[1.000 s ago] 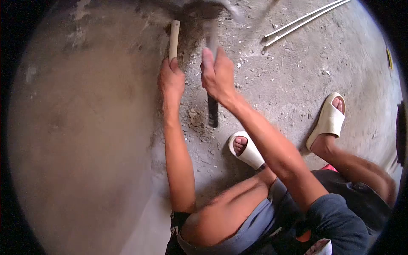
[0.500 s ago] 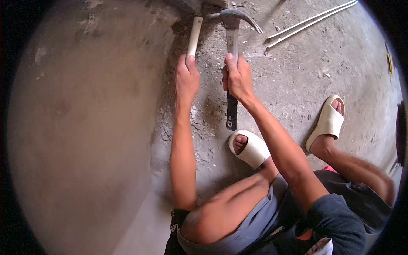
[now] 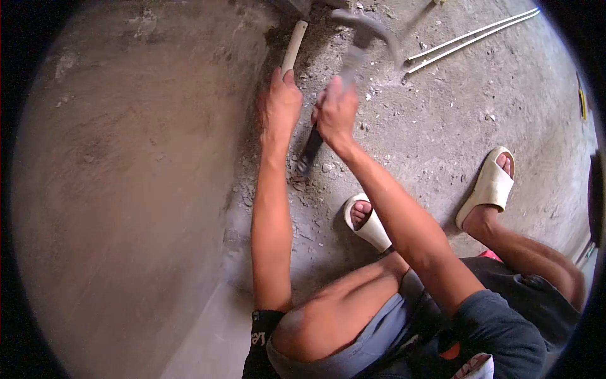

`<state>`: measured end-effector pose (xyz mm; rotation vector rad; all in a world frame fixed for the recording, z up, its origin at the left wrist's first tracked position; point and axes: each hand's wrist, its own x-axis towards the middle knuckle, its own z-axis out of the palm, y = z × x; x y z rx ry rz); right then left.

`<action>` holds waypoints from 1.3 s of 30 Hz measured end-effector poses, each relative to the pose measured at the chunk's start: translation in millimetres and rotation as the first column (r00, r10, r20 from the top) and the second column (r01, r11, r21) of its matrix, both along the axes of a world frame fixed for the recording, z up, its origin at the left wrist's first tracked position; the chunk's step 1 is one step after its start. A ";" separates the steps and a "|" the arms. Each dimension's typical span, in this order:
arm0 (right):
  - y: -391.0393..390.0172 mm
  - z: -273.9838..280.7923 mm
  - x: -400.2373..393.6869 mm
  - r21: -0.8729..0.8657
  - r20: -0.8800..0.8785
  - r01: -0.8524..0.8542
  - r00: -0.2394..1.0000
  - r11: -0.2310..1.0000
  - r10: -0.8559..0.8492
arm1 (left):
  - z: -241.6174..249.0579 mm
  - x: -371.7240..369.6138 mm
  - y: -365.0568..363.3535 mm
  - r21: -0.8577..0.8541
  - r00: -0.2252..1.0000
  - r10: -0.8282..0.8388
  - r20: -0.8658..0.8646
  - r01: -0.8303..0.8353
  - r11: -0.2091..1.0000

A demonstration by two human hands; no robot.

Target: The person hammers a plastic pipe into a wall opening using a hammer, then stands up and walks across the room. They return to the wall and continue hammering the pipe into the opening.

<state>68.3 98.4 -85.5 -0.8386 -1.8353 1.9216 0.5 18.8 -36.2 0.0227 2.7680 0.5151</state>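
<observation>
Swung at an angle since the earlier frame, your hammer (image 3: 353, 58) now has its butt nearer your left forearm (image 3: 273, 208), and your right hand (image 3: 338, 112) has shifted leftward with it. Your right fingers are wrapped round its handle, the head blurred beyond them. Your left fingers are clenched round the near part of a pale stick (image 3: 295, 47), whose holed end points away from you, left of the hammer head. Beneath lies the rubble-strewn floor (image 3: 435, 126), with the wall (image 3: 139, 189) to the left and two white strips (image 3: 473, 39) on the right
</observation>
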 end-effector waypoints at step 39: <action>30.7 14.8 21.8 -0.192 0.161 -0.220 0.954 0.956 0.252 | 3.7 -6.3 -23.4 -0.178 0.989 -0.120 -0.087 0.103 0.979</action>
